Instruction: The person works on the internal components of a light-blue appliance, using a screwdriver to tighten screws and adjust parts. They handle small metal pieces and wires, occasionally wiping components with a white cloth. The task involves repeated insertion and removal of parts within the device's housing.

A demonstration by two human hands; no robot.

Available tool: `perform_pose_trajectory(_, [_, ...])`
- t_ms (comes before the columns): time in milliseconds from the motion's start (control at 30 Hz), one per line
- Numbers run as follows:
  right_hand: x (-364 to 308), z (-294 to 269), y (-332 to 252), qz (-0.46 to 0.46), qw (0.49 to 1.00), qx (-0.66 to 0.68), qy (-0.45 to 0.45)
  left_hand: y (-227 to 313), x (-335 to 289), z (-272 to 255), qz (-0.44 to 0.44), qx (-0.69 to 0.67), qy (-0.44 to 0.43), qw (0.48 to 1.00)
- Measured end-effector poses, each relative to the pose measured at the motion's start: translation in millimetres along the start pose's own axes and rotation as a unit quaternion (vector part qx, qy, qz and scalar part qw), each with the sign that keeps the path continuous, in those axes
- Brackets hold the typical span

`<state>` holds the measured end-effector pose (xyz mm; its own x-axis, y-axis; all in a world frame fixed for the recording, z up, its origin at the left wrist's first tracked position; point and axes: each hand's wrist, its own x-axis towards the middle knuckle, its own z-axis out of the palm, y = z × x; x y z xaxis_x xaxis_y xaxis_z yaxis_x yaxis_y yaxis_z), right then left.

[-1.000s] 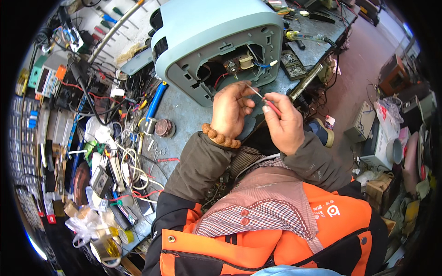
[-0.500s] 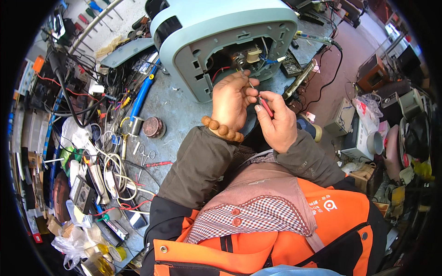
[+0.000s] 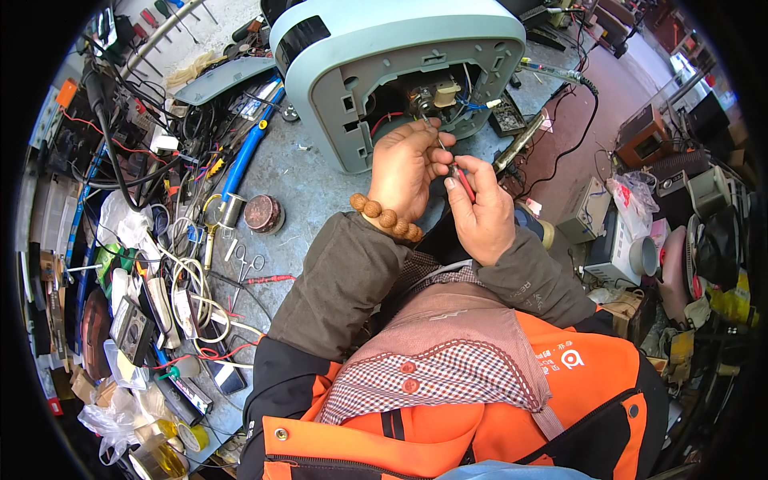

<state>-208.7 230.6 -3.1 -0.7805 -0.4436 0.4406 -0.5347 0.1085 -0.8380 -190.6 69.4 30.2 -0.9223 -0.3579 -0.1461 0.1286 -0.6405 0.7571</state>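
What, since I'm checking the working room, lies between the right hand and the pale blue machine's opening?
The left hand and the thin end of the red-handled tool lie there, as the head view shows.

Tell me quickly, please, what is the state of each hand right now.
Right hand: closed, holding the red-handled tool.
Left hand: partly curled close to this tool; whether it grips anything cannot be told.

2 hands (image 3: 486, 212) at slim red-handled tool (image 3: 465, 182), near open pale-blue housing (image 3: 400, 36).
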Motion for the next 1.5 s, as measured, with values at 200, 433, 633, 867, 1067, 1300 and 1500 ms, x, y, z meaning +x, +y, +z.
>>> perform_pose_trajectory(200, [12, -8, -20, 0.352, 0.806, 0.475, -0.035, 12, 1, -9, -0.077, 0.067, -0.040, 0.994])
perform_pose_trajectory(433, [0, -8, -15, -0.144, 0.965, -0.219, -0.010, 3, 6, -12, -0.040, 0.115, -0.014, 0.992])
perform_pose_trajectory(633, [7, -11, -25, 0.344, 0.871, 0.350, -0.025, 18, 0, -9, -0.090, 0.091, -0.081, 0.988])
perform_pose_trajectory(867, [-2, -3, -30, -0.030, 0.976, -0.215, -0.015, 9, 11, -19, -0.074, 0.120, -0.080, 0.987])
perform_pose_trajectory(1067, [12, -24, -17, 0.331, 0.855, 0.387, -0.097, 14, 9, -19, -0.096, 0.092, -0.107, 0.985])
perform_pose_trajectory(1300, [3, 3, -20, -0.042, 0.979, -0.196, 0.029, 6, 10, -16, -0.058, 0.140, -0.060, 0.987])
perform_pose_trajectory(1500, [6, 0, -21, 0.038, 0.990, -0.135, -0.015, 5, 12, -18, -0.064, 0.059, -0.072, 0.994])
